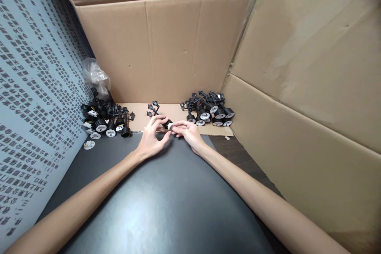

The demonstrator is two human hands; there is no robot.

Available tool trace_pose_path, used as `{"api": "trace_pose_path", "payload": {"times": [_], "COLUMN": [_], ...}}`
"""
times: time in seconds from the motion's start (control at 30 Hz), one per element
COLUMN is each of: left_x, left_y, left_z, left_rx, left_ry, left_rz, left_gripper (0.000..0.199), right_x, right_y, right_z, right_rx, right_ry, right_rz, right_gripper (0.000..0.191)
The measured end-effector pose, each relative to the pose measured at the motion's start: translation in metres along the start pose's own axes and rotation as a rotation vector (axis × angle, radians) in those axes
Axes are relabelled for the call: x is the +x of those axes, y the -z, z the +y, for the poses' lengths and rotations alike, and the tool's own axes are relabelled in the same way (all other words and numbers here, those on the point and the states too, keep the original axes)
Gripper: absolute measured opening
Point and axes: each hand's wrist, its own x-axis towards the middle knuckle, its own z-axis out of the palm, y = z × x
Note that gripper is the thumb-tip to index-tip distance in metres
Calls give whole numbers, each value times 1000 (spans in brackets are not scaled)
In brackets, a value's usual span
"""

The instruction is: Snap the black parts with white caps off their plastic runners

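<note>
My left hand [151, 137] and my right hand [187, 131] meet at the middle of the view. Their fingertips pinch a small black socket with a white end [168, 125], and the fingers hide most of it. Just beyond my left hand, a black branched plastic piece [154, 108] lies on a cardboard floor panel [175, 113]. A heap of black lamp sockets with branched arms [105, 121] lies to the left of my hands. A second heap of similar parts [208, 109] lies to the right.
Cardboard walls [149, 47] rise behind and to the right. A blue-grey panel printed with characters [38, 87] stands on the left, with a crumpled plastic bag [95, 76] at its corner. My forearms rest over a black sheet [149, 190]. A white disc [89, 145] lies near the left heap.
</note>
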Motion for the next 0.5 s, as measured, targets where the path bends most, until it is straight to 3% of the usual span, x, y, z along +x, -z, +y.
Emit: {"api": "trace_pose_path", "payload": {"times": [0.23, 0.5], "left_x": [1, 1], "left_y": [-2, -2], "left_z": [3, 4], "left_rx": [15, -31], "left_ry": [-3, -7], "left_rz": [20, 104], "left_gripper": [32, 23], "right_x": [-8, -8], "right_y": [-7, -6], "right_z": [2, 2], "right_rx": [-7, 20], "right_ry": [-6, -6], "right_rz": [48, -4], "right_gripper": [31, 51]}}
